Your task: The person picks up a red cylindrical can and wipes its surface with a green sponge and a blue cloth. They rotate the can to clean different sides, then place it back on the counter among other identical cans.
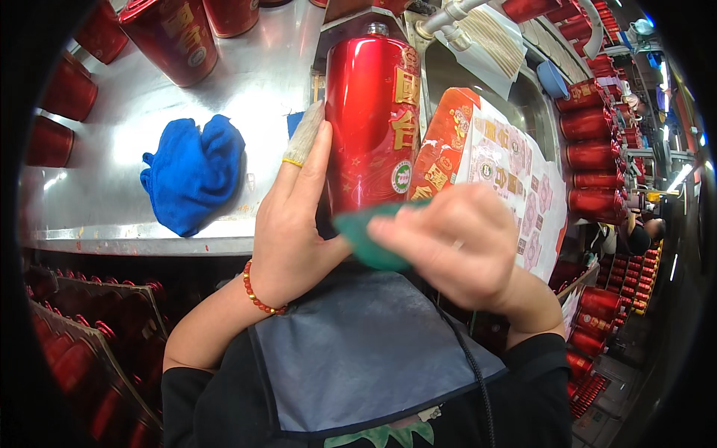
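A glossy red bottle (pixel 360 123) with gold raised characters lies in front of me, its silver threaded neck pointing away. My left hand (pixel 293 213) holds it at the left side, fingers stretched along it and thumb near the base. A pale knitted finger cover (pixel 305 134) sits on that hand, and a beaded bracelet is at the wrist. My right hand (pixel 470 243), blurred by motion, is closed on a flat green piece (pixel 377 250) at the bottle's near end. Its exact kind is unclear. The green piece hides part of the base and of my left thumb.
A crumpled blue cloth (pixel 193 175) lies on the metal table (pixel 97 201). Red containers (pixel 172 37) stand at the far left. Printed sheets (pixel 515 175) lie right of the bottle, beside a sink (pixel 549 119) and pipe (pixel 448 19). Red bottles (pixel 594 157) are stacked at right.
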{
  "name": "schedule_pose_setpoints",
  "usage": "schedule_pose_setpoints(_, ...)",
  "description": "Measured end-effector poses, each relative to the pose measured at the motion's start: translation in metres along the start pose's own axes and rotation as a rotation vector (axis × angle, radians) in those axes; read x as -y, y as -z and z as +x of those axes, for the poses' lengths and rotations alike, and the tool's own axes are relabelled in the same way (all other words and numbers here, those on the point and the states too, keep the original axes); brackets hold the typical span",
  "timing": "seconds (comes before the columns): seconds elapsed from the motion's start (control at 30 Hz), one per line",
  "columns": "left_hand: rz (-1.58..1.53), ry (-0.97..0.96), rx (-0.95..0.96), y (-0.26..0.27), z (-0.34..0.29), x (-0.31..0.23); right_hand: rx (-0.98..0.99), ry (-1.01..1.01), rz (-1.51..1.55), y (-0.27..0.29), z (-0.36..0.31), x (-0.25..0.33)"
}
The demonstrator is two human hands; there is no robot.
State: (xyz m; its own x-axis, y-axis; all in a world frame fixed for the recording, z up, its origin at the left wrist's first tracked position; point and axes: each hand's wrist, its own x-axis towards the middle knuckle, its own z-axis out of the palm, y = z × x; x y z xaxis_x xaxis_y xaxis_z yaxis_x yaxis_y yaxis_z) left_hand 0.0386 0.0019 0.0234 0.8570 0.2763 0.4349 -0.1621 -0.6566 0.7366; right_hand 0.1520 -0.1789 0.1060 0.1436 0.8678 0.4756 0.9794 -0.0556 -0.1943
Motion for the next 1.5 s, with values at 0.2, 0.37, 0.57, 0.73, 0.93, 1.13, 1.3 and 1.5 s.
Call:
schedule_pose_setpoints(0.2,-0.087,0.039,0.038,0.001,-0.001,0.005,0.001,-0.25,0.176,0.018,0.017,-0.023)
schedule_pose_setpoints(0.37,-0.114,0.036,0.083,0.0,-0.003,0.012,-0.024,-0.418,0.422,0.007,0.035,-0.051)
schedule_pose_setpoints(0.57,-0.119,0.027,0.182,0.004,0.0,0.018,0.026,-0.237,0.351,0.011,0.041,-0.054)
schedule_pose_setpoints(0.73,-0.353,0.117,0.26,0.015,0.018,0.016,-0.131,-0.409,0.285,0.022,0.03,-0.068)
schedule_pose_setpoints(0.93,-0.499,0.263,-0.029,-0.013,0.05,0.014,-0.232,-0.599,0.528,0.014,0.027,-0.065)
schedule_pose_setpoints(1.13,-0.572,0.232,-0.029,-0.016,0.054,0.013,-0.046,-0.213,0.407,0.005,0.049,-0.081)
schedule_pose_setpoints(1.3,-0.539,0.242,-0.009,-0.015,0.053,0.014,-0.088,-0.177,0.224,0.013,0.062,-0.082)
schedule_pose_setpoints(1.5,-0.59,0.3,-0.044,-0.014,0.057,0.014,-0.234,-0.545,0.498,0.018,0.045,-0.08)
